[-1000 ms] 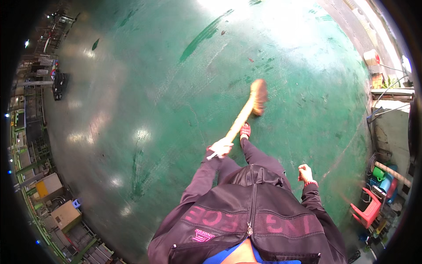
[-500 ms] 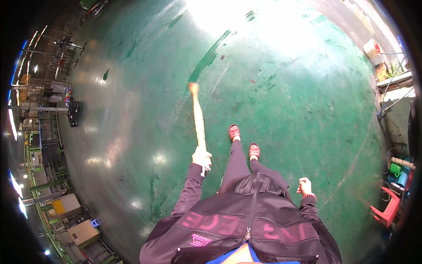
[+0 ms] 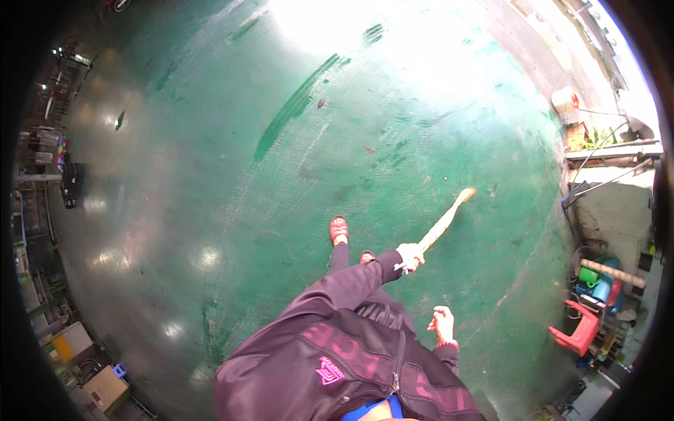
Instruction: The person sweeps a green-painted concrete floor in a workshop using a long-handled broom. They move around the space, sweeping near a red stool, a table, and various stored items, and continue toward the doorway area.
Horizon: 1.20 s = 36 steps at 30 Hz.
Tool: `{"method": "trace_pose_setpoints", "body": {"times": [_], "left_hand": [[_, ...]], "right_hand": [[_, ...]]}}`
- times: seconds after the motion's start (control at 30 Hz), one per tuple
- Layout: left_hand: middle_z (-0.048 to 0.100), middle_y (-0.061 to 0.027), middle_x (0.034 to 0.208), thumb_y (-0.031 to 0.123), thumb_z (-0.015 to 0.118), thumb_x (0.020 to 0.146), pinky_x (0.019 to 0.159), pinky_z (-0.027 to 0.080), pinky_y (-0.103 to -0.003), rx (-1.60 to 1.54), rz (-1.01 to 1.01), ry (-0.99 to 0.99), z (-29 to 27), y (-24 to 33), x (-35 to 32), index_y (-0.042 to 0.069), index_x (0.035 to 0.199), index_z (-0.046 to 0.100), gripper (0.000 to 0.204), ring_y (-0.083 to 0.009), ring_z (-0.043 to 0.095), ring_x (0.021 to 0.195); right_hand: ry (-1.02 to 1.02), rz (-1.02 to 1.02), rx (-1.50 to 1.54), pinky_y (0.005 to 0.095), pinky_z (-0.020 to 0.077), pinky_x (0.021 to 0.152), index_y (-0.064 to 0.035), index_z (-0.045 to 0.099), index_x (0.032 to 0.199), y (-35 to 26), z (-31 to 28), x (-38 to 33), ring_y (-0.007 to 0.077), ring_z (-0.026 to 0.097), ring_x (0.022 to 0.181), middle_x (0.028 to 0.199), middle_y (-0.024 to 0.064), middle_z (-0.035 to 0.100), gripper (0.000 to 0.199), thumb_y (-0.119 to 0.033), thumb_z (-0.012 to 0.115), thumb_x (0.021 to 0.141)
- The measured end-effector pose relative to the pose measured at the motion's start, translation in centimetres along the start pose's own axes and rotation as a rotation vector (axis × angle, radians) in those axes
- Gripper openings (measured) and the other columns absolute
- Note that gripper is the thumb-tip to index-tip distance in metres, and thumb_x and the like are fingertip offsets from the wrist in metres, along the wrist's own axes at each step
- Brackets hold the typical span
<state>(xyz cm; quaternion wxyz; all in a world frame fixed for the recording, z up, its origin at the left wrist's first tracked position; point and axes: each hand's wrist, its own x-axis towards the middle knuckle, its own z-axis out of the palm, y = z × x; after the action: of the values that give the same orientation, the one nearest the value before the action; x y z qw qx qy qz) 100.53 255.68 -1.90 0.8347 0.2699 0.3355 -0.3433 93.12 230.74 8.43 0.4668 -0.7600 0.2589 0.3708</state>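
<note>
My left hand (image 3: 410, 258) is closed round the near end of what looks like a slim pale broom (image 3: 441, 228). Its tan, flared tip (image 3: 467, 194) points away to the right, low over the green floor; whether it touches cannot be told. A bit of white cord or strip hangs by the grip. My left arm reaches across my body. On the right, my right hand (image 3: 441, 325), with a red band at the wrist, is loosely curled with nothing visible in it. Small dry leaves (image 3: 321, 103) lie on the floor ahead.
The green floor (image 3: 295, 189) has dark streaks and a bright glare ahead. At the right stand a red plastic stool (image 3: 577, 328), a green container (image 3: 588, 276) and a white-and-red spool (image 3: 564, 99). Racks and a cardboard box (image 3: 105, 388) line the left side.
My left hand has swung the broom from ahead on the left across to the right. The view has shifted right. My feet have stepped, and the right foot is now mostly hidden by my arm.
</note>
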Motion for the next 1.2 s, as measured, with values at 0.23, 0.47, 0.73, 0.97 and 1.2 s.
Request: {"method": "trace_pose_setpoints", "body": {"times": [0.23, 0.47, 0.73, 0.97, 1.2], "left_hand": [[0.047, -0.0111, 0.057, 0.011, 0.042, 0.078, 0.038, 0.033, -0.028, -0.159, 0.174, -0.334, -14.0, 5.1, 4.5, -0.011, 0.088, 0.050, 0.026, -0.0151, 0.044, 0.043], [0.034, 0.0001, 0.047, -0.006, 0.051, 0.070, 0.027, 0.025, -0.021, -0.721, 0.331, 0.129, -28.7, 4.4, -16.6, 0.009, 0.077, 0.042, 0.019, -0.0087, 0.030, 0.030], [0.039, -0.0070, 0.045, -0.001, 0.055, 0.066, 0.027, 0.031, -0.030, -0.415, 0.597, 0.968, -30.5, 7.3, -25.9, 0.004, 0.071, 0.040, 0.017, -0.0188, 0.036, 0.030], [0.039, -0.0043, 0.049, 0.001, 0.059, 0.064, 0.028, 0.033, -0.028, -0.690, 0.444, 0.513, -20.1, 7.3, -29.1, 0.007, 0.083, 0.042, 0.027, -0.0158, 0.040, 0.033], [0.048, -0.0041, 0.068, 0.013, 0.052, 0.076, 0.042, 0.045, -0.027, -0.019, 0.275, 0.083, -4.2, 13.4, -19.8, 0.012, 0.113, 0.033, 0.041, -0.0136, 0.049, 0.047]], "right_hand": [[0.091, 0.124, -0.039, 0.0251, 0.0423, 0.034, -0.0044, 0.048, 0.090, 0.6, 0.2, -3.0, 0.0116, 0.044, 0.039, 0.056, 0.0038, 0.043, 0.019, -0.003, 0.042, 0.072], [0.004, 0.181, -0.174, 0.0281, 0.0421, 0.031, -0.0059, 0.048, 0.083, 3.2, 1.0, -0.7, 0.0132, 0.044, 0.036, 0.053, 0.0046, 0.043, 0.015, -0.001, 0.042, 0.070], [0.004, -0.277, -0.132, 0.0245, 0.0384, 0.032, -0.0051, 0.048, 0.088, -8.3, 7.0, 4.1, 0.0111, 0.042, 0.038, 0.056, 0.0027, 0.042, 0.015, -0.002, 0.043, 0.074], [-0.653, 0.038, 0.418, 0.0354, 0.0444, 0.058, -0.0072, 0.039, 0.110, -23.1, 21.6, -0.3, 0.0173, 0.052, 0.061, 0.076, 0.0086, 0.054, 0.041, -0.031, 0.050, 0.078], [-1.444, 0.348, 0.737, 0.0292, 0.0431, 0.050, -0.0068, 0.046, 0.080, -26.0, 25.3, 2.7, 0.0197, 0.052, 0.057, 0.065, 0.0053, 0.050, 0.021, -0.028, 0.048, 0.079]]}}
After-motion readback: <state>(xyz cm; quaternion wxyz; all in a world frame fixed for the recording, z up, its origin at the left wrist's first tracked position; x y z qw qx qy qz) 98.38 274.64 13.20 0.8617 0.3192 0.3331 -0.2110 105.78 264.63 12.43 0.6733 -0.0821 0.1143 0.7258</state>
